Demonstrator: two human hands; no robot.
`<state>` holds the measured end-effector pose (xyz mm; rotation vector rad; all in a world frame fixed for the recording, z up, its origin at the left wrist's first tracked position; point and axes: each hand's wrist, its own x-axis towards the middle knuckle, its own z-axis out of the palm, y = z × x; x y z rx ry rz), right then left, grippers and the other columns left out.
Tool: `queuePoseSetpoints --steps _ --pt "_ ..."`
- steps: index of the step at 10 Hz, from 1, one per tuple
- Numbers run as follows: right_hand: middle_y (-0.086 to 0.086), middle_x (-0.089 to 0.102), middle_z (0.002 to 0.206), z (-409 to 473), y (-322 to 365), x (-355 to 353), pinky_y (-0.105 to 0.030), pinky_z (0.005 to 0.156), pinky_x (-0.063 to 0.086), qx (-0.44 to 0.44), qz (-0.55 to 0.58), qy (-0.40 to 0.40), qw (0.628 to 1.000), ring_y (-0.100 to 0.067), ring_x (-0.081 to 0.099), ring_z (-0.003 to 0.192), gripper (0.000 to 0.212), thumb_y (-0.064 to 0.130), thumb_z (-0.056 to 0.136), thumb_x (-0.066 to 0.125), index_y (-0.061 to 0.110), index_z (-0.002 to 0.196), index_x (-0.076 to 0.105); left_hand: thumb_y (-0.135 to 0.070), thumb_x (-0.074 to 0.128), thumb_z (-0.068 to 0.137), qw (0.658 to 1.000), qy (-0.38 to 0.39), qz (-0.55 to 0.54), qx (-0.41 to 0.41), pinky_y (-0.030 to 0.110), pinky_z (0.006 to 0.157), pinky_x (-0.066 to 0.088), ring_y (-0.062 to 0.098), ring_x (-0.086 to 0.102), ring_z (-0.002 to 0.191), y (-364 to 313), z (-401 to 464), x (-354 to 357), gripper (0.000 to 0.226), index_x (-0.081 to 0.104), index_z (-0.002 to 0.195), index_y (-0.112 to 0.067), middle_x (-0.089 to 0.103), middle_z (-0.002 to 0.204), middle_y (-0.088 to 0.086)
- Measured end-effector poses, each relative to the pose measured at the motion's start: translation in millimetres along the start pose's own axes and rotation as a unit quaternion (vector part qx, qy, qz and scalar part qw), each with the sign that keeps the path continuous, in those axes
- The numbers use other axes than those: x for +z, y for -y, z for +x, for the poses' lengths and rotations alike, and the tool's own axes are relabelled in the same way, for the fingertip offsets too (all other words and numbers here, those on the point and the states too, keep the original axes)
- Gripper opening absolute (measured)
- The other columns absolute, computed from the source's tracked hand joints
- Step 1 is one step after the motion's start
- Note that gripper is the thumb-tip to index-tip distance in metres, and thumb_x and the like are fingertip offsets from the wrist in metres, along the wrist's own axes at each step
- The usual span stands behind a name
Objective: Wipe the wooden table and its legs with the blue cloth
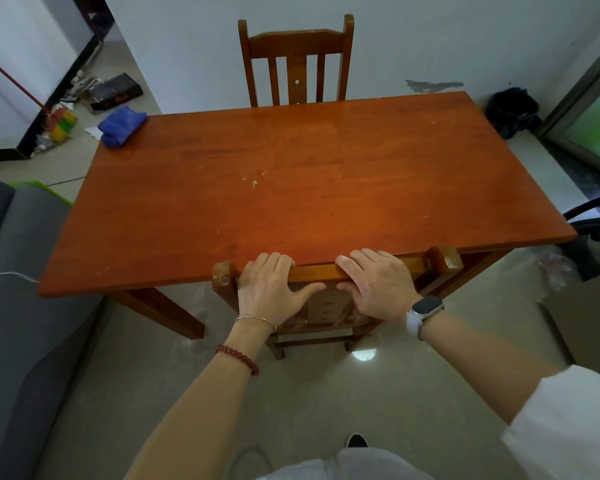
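Hands first: the left hand (274, 289) and right hand (378, 284) both grasp the top rail of the near chair (329, 271), fingers curled over the rail, thumbs underneath. The chair is tucked under the near edge of the table (309, 188), its two back posts poking up just past that edge.

Wiping has not begun, by the look of it. This seems a clearing step: getting the chair out of the way so the near side and the legs can be reached. The cloth (122, 125) lies bunched on the far left corner of the table, overhanging the edge a little and well apart from both hands. A small crumb (255, 183) and pale specks sit near the middle of the top.

The next move probably calls for drawing the chair straight back toward the person, then walking round or leaning over for the cloth.

Open floor lies behind the chair, so there is room to pull. On the left a grey sofa (21, 271) stands close to the table, leaving a narrow passage beside the front left leg (174, 313). A second chair (297, 60) stands at the far side against the wall. On the right, a cardboard box (586, 317) and dark cables crowd the near corner, while a black bag (513, 110) sits by the far corner.
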<state>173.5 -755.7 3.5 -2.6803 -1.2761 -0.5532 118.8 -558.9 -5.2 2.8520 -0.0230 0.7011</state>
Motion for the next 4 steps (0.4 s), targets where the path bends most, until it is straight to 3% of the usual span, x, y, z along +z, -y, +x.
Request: queuePoseSetpoints --steps 4 --pt "-0.001 0.062 0.085 4.6 5.5 -2.9 -0.029 0.058 0.046 0.013 0.006 0.043 0.999 -0.020 0.057 0.069 0.034 0.040 0.086 0.039 0.015 0.105 0.051 -0.069 0.040 0.075 0.999 0.025 0.028 0.030 0.027 0.052 0.039 0.018 0.052 0.060 2.5 0.4 -3.9 0.057 0.061 0.074 -0.017 0.057 0.067 0.000"
